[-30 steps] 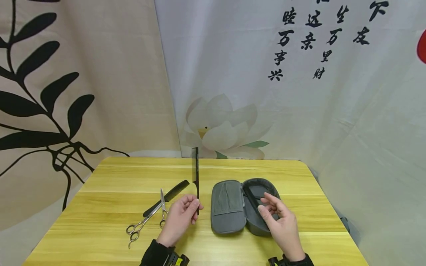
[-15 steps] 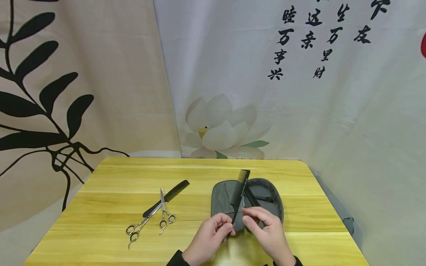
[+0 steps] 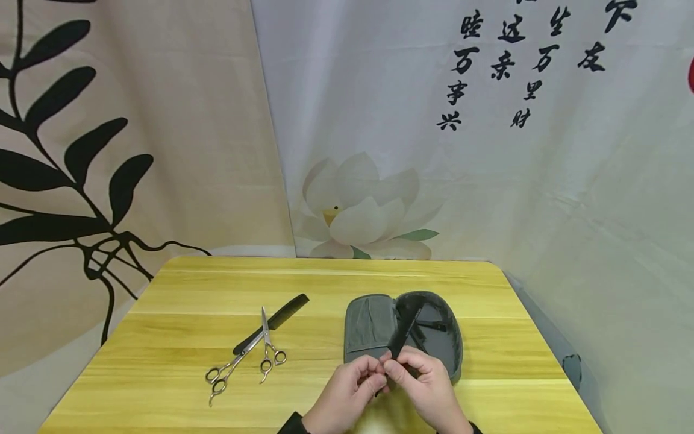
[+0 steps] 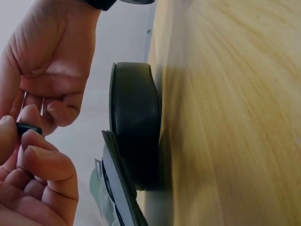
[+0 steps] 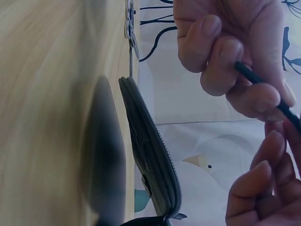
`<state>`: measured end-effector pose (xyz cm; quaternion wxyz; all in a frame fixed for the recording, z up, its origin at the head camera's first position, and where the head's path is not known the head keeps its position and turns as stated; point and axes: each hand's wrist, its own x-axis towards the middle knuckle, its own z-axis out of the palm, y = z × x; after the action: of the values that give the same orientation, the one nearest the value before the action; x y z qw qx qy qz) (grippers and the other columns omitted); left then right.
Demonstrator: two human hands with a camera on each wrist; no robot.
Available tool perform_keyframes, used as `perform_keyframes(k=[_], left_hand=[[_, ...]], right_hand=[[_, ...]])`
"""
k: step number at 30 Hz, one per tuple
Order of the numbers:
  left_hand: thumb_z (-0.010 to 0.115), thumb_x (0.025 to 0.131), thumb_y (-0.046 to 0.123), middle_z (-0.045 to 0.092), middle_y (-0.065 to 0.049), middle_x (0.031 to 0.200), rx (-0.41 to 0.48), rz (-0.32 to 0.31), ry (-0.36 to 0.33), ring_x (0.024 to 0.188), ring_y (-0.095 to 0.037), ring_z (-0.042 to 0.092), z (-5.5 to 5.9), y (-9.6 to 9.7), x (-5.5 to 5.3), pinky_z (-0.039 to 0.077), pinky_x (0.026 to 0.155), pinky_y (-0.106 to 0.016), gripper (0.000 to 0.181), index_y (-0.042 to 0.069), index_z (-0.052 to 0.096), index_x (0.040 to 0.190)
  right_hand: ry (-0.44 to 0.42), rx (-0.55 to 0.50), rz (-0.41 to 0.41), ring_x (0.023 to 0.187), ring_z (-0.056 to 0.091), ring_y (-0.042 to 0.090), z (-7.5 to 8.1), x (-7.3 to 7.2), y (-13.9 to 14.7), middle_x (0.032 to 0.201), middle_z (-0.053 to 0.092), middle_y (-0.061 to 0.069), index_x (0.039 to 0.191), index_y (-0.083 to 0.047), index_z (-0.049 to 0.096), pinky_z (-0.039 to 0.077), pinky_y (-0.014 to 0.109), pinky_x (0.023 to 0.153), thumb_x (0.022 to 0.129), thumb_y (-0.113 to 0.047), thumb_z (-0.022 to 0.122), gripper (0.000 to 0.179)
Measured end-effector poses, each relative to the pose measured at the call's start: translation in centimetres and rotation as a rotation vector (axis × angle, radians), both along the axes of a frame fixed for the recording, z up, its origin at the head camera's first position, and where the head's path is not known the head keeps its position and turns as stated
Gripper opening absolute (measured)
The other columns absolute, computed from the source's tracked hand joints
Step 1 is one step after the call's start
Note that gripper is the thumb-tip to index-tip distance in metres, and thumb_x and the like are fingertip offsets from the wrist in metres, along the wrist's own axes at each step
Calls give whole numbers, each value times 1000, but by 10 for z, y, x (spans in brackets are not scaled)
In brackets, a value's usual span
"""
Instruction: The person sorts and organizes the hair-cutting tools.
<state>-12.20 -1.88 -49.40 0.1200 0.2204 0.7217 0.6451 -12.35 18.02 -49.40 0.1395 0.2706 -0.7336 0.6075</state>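
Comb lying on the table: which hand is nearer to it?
Left. The left hand is to the right of the lying comb, apart from it; the right hand is farther right, past the left. Both pinch the other comb.

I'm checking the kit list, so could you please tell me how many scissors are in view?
2. Both are on the table: the left scissors and, just beside them, the right scissors, crossing over the lying comb. More may be hidden in the case.

Left hand [image 3: 347, 390] and right hand [image 3: 428, 386] partly hide the held comb [image 3: 406, 325].
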Motion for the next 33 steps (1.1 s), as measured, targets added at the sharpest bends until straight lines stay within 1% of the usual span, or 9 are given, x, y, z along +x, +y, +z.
perform_keyframes(k=[4,7,12,14,19,22,25,28,33], left_hand=[[65,108,22,76,-19,99,24,12,-18,82,-3,69,-1,-1,-1,52,70,-15,20,2,68,108],[68,106,20,75,-15,99,29,18,-29,87,-6,73,-3,-2,-1,53,71,-16,19,2,69,110],[71,105,23,73,-5,97,-20,84,-27,80,-2,64,-4,-9,-7,52,68,-16,19,5,72,111],[72,104,25,70,-4,96,-47,160,-22,79,-3,62,-6,-14,-11,52,68,-16,19,7,72,111],[74,102,28,67,-8,102,-110,444,-66,90,-14,59,-13,-27,-23,51,74,-22,25,6,70,114],[74,102,32,67,-14,120,-122,530,-145,106,-23,61,-19,-34,-28,54,85,-32,38,3,65,126],[73,103,36,61,-21,140,-88,533,-221,124,-34,60,-23,-39,-30,56,98,-46,54,-1,58,139],[72,103,39,54,-26,150,-25,504,-271,133,-37,58,-24,-40,-32,56,104,-51,65,-5,50,145],[67,107,33,58,-27,138,134,416,-364,114,-25,66,-26,-39,-34,62,96,-40,67,-14,40,147]], right_hand=[[-35,-21,-23,83,68,3,3,1,0,90,77,10,94,-8,74,57,24,67,101,9,63,21],[-80,-57,-44,91,73,5,4,2,1,94,81,11,103,-2,74,62,27,74,104,9,57,20],[-181,-86,-155,91,76,4,7,0,6,94,82,-3,108,6,73,64,27,76,107,2,56,17],[-224,-115,-202,91,76,5,8,-1,9,94,82,-6,109,7,72,64,26,77,108,0,57,17],[-284,-159,-333,91,74,5,9,-7,19,93,81,-5,108,6,73,62,23,79,110,-8,58,20],[-325,-186,-390,90,71,7,7,-12,25,97,80,-5,108,9,72,60,21,79,111,-13,59,26],[-373,-223,-415,90,69,9,3,-17,29,104,80,-7,108,14,71,60,21,79,111,-18,60,34],[-412,-232,-434,93,69,9,-1,-20,32,110,79,-8,108,13,72,60,21,80,111,-22,61,36],[-444,-220,-456,91,68,9,-6,-23,35,113,79,-7,107,9,73,60,22,81,110,-24,62,35]])
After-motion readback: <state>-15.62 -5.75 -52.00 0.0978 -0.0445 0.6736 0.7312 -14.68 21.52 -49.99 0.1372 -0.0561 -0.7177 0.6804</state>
